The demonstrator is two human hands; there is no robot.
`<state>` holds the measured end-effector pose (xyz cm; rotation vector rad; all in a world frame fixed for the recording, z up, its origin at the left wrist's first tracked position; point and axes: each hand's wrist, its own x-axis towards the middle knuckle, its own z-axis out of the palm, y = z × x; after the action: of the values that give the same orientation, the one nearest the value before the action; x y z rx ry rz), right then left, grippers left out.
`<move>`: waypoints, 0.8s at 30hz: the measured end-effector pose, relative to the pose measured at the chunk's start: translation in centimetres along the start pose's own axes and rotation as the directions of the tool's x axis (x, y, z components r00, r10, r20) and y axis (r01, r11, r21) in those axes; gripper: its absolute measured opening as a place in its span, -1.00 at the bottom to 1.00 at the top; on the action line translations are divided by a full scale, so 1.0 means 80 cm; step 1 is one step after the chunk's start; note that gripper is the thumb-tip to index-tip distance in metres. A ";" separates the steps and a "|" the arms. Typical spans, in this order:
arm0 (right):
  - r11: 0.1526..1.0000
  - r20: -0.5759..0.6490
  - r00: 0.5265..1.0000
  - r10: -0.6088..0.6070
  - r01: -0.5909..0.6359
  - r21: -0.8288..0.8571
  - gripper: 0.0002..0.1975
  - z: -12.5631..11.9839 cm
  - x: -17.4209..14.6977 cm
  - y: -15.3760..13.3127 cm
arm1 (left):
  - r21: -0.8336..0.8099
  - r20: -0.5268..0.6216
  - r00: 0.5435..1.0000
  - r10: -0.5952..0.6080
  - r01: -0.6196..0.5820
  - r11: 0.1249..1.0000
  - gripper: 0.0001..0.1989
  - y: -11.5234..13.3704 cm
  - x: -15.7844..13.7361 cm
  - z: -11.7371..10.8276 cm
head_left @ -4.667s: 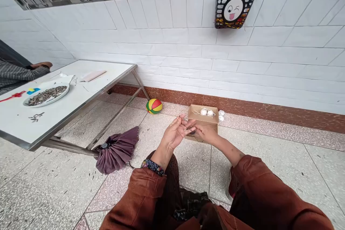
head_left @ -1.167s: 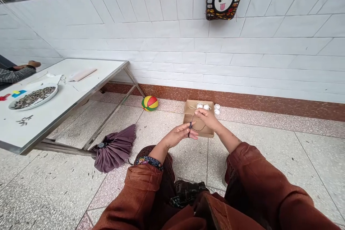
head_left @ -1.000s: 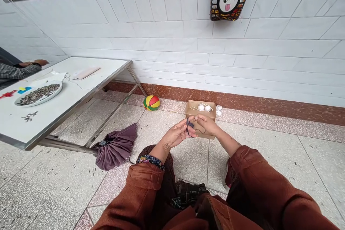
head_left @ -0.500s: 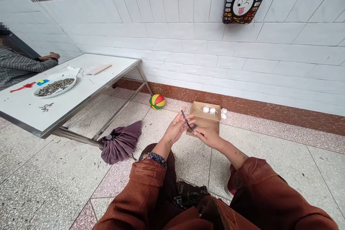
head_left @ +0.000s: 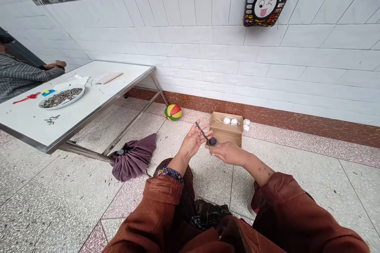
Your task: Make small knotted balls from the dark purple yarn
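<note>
My left hand (head_left: 191,142) is raised palm-up in front of me, with a thin dark strap (head_left: 202,131) running across its partly spread fingers. At the strap's lower end is a small round dark piece (head_left: 213,141). My right hand (head_left: 227,152), turned knuckles up, holds that end with its fingertips. The exact kind of this item cannot be made out. Just beyond both hands lies an open cardboard box (head_left: 227,138) on the floor, with white balls on strings (head_left: 230,120) in its raised far part.
At left stands a white table (head_left: 97,104) with a plate of sunflower seeds (head_left: 63,98); a person in a checked sleeve (head_left: 26,73) sits behind it. A folded purple umbrella (head_left: 135,157) and a colourful ball (head_left: 173,112) lie on the floor. A black basket (head_left: 267,4) hangs on the wall.
My right hand has turned knuckles up and shifted slightly lower, and the round dark piece now shows above its fingers. The strap across my left fingers has slid a little left.
</note>
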<state>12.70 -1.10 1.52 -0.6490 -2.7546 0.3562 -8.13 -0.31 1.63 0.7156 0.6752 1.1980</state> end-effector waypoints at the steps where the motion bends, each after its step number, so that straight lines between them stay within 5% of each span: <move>1: 1.000 -0.002 1.000 -0.003 0.003 0.001 -0.74 0.001 0.000 -0.001 | 0.011 -0.003 1.000 0.002 -0.002 1.000 -0.36 -0.001 0.000 0.000; 7: 0.991 -0.194 0.977 0.082 -0.060 0.117 -0.71 -0.012 0.003 0.003 | 0.269 0.142 0.988 -0.056 0.016 0.963 -0.26 -0.017 -0.001 0.004; 12: 0.968 -0.352 0.905 0.240 -0.196 0.155 -0.75 -0.029 0.004 0.031 | 0.447 0.358 0.916 -0.180 0.001 0.894 -0.37 -0.028 -0.005 0.008; 24: 0.895 -0.410 0.824 0.391 -0.237 0.378 -0.76 -0.003 0.005 0.084 | 0.341 0.483 0.790 -0.378 0.227 0.912 -0.37 -0.024 -0.012 0.012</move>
<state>15.06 4.97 -0.18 -0.9654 -2.0586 0.5996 -6.48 -1.74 0.80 1.0747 0.4485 0.5571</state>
